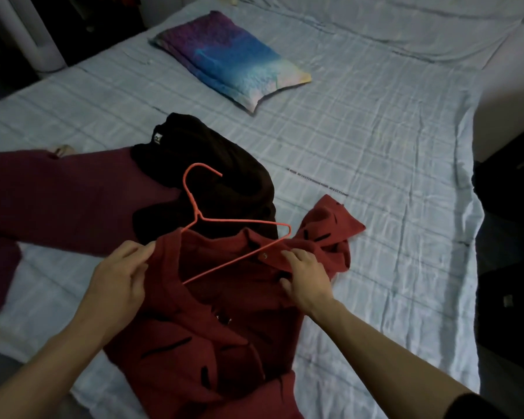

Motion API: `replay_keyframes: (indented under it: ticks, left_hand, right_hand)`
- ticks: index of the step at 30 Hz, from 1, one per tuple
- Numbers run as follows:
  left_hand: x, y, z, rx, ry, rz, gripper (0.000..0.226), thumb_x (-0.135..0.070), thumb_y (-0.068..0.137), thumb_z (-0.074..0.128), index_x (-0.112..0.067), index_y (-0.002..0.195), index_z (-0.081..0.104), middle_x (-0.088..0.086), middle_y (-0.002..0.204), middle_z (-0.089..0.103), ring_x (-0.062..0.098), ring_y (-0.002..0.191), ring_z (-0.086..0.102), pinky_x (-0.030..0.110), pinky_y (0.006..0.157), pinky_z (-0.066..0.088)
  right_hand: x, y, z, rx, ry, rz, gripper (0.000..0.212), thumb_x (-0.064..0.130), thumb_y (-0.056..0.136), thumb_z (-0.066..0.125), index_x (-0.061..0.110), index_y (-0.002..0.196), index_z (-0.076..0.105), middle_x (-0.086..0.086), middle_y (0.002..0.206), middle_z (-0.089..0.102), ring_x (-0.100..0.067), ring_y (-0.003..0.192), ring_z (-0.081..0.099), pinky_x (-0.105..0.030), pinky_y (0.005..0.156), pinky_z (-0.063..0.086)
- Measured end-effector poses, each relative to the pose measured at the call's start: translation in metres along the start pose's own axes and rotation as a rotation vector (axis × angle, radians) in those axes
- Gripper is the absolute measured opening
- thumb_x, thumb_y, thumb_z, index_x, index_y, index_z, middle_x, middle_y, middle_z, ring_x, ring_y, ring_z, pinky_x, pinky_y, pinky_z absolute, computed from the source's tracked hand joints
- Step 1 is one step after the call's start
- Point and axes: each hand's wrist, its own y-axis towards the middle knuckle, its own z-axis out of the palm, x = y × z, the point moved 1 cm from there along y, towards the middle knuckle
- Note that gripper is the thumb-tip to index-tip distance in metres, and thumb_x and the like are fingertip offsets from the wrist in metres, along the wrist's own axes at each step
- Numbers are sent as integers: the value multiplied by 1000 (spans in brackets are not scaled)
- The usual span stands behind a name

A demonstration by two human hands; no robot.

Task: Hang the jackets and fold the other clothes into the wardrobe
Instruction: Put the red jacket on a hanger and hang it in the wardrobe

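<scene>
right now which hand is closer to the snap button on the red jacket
Right. The right hand grips the red jacket just beside the snap button; the left hand holds its opposite edge.

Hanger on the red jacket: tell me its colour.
Coral-orange. The hanger stands out best in the head view, against the black garment and red jacket.

Dim, cool light; bed sheet [360, 140] brightest, corners near black. Soft focus, slight blur throughout. Wide-angle bending at edges.
</scene>
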Motion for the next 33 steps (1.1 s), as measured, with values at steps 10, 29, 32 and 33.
replay_keyframes:
  ticks: [10,29,32,33]
  left_hand:
    - [25,-2,14,5,8,20,46,24,79,62,1,119,67,1,91,62,5,77,52,0,77,36]
    - [-4,-22,-19,-60,-105,40,40,-16,91,42,2,117,67,2,109,64,-8,106,54,4,96,37]
    - [-6,-27,-18,-97,-75,71,39,-13,90,43,2,118,67,4,106,64,-5,103,53,4,97,36]
    - [-6,-27,-17,-113,-61,71,38,-10,89,44,1,119,66,5,105,65,2,99,55,5,95,38]
  right_hand:
    - [-16,37,32,-246,-91,-13,36,16,77,66,15,112,70,-4,108,69,-28,99,60,-43,86,44]
    - [-22,62,-83,-302,461,180,24,8,89,48,16,82,70,7,71,66,-7,59,60,-19,54,41]
    - [-16,62,-98,-323,481,173,30,10,89,49,23,63,58,8,63,61,-6,53,56,-19,53,37]
    - [-13,60,-102,-326,477,154,32,10,89,49,24,61,55,9,62,60,-7,52,55,-19,52,37]
